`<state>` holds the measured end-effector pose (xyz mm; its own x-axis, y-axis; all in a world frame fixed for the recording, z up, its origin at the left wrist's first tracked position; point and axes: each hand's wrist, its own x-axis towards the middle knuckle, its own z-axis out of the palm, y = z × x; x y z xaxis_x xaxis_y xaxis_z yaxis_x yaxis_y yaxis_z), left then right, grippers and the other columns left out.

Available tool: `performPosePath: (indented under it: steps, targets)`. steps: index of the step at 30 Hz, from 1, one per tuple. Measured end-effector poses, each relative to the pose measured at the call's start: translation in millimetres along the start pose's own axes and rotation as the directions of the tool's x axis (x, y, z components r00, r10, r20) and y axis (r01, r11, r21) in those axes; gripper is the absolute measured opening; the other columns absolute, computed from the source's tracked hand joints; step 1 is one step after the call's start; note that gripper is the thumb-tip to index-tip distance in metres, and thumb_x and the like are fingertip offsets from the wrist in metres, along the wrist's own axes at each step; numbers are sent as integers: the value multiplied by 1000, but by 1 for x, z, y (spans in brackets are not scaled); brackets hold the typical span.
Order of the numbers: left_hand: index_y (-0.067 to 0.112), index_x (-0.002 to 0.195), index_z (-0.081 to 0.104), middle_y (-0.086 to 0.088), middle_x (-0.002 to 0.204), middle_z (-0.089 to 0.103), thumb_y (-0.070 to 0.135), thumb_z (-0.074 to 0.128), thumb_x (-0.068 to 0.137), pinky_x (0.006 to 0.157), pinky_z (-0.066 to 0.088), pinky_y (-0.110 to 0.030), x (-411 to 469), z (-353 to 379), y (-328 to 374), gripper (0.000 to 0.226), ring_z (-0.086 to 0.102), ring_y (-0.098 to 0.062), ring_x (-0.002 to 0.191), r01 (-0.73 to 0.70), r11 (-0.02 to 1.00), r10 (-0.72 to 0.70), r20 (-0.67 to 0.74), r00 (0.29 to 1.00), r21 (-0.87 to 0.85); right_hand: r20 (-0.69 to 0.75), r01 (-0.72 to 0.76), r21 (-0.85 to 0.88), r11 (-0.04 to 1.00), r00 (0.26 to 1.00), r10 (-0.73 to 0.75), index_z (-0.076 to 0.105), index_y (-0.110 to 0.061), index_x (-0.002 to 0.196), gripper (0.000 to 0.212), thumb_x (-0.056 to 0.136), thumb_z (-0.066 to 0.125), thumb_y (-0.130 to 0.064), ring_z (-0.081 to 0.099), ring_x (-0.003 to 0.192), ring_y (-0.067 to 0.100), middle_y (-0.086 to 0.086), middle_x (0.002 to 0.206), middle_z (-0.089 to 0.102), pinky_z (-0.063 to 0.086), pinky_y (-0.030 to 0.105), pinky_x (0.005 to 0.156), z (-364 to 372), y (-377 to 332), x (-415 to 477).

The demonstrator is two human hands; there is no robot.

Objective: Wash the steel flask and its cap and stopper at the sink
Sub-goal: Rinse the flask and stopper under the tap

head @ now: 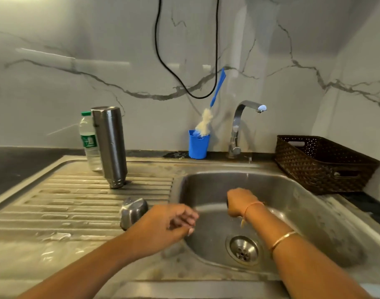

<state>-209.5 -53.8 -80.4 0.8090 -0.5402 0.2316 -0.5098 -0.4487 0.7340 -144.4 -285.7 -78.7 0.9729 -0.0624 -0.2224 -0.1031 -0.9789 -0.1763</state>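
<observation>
No text, brand or number could be read anywhere in the view. The only printed thing was the green label (pixel 88 141) round the clear plastic water bottle (pixel 90 157), which stood on the draining board (pixel 55 203) just behind the steel flask (pixel 109 145). The label bore a pale mark and small print, both too blurred and too small to make out.
</observation>
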Motion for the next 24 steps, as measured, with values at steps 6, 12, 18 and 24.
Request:
performPosePath:
  steps: [6, 12, 18, 24]
  targets:
    - [30, 82, 76, 9, 75, 72, 18, 81, 72, 62, 48, -19, -45, -59, -32, 16, 60, -5, 63, 67, 996, -63, 69, 996, -59, -13, 105, 723, 683, 990, -138, 58, -10, 105, 24, 84, 69, -14, 63, 89, 23, 14, 102, 64, 54, 31, 76, -44, -23, -1]
    - [24, 71, 75, -1, 71, 71, 69, 78, 47, 60, 48, -18, -68, -118, -67, 51, 61, -5, 61, 257, 965, -255, 47, 966, -57, -69, -65, 310, 949, 994, 90, 61, -4, 108, 26, 86, 64, -18, 60, 87, 24, 13, 95, 62, 46, 26, 63, -22, -43, 24]
    - [31, 67, 68, 13, 70, 68, 26, 76, 78, 55, 39, -20, -55, -128, -100, 14, 53, -2, 51, 429, 887, -342, -380, 860, 172, -134, 126, 715, 688, 990, -42, 53, -4, 113, 44, 80, 73, -25, 62, 96, 23, 13, 104, 62, 56, 33, 75, -17, -109, 50]
    - [24, 77, 68, 13, 76, 66, 25, 74, 80, 55, 37, -13, -55, -128, -106, 7, 55, -1, 59, 469, 863, -362, -417, 834, 189, -100, 207, 631, 748, 978, -186, 62, 2, 104, 40, 77, 76, -24, 64, 95, 26, 17, 103, 64, 56, 35, 77, -11, -176, 67]
